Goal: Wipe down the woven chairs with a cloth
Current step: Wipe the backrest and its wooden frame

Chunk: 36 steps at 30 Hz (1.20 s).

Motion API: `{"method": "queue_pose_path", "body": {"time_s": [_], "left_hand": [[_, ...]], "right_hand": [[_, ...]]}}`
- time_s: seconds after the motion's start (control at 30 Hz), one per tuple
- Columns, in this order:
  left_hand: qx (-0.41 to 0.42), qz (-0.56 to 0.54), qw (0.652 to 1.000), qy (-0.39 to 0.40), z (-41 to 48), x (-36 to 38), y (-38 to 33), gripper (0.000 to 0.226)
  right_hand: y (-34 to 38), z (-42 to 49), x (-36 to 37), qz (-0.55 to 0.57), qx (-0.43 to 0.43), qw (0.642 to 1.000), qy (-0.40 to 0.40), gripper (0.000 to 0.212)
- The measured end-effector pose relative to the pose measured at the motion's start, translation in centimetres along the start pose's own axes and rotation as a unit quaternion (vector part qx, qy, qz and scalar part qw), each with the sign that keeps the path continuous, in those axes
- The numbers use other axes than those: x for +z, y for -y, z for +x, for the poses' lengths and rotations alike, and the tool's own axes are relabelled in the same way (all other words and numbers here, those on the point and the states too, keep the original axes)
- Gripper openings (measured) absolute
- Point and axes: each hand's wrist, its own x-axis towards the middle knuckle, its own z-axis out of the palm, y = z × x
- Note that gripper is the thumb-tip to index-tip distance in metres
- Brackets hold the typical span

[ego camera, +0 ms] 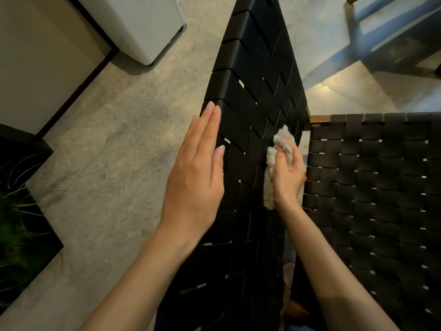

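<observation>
A black woven chair stands below me, its backrest (255,75) rising up the middle of the view and its woven seat (377,199) spreading out to the right. My left hand (195,168) lies flat with straight fingers against the backrest's left edge. My right hand (287,173) grips a fluffy cream cloth (270,168) and holds it against the backrest's straps near the seat corner. A bit of the wooden frame (319,119) shows at the seat's back edge.
Grey concrete floor (119,151) stretches to the left. A white appliance (140,25) stands at the top left beside a dark-trimmed wall. A dark planter with green leaves (21,225) sits at the left edge. A blue-lit furniture frame (391,32) stands at the top right.
</observation>
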Motion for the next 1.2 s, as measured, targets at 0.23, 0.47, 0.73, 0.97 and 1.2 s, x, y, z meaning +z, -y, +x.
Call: {"method": "queue_pose_path", "body": {"time_s": [0.23, 0.47, 0.73, 0.97, 1.2], "left_hand": [[-0.006, -0.007, 1.000, 0.004, 0.1, -0.1, 0.0, 0.052], [-0.013, -0.010, 1.000, 0.025, 0.3, -0.2, -0.2, 0.053], [-0.036, -0.043, 0.998, 0.015, 0.1, -0.2, -0.5, 0.051], [-0.026, -0.020, 0.999, 0.041, 3.2, -0.4, -0.8, 0.051], [0.029, 0.060, 0.997, 0.031, 9.1, 0.0, -0.6, 0.052]], "right_hand": [[10.6, -1.4, 4.0, 0.085, -0.223, 0.969, 0.067, 0.023], [12.0, -0.8, 5.7, 0.037, -0.290, 0.956, 0.023, 0.022], [10.0, -2.2, 5.3, 0.060, -0.303, 0.950, 0.035, 0.023], [10.5, 1.1, 6.7, 0.024, -0.303, 0.952, -0.045, 0.023], [8.0, 5.4, 6.0, 0.002, -0.261, 0.964, -0.051, 0.024]]}}
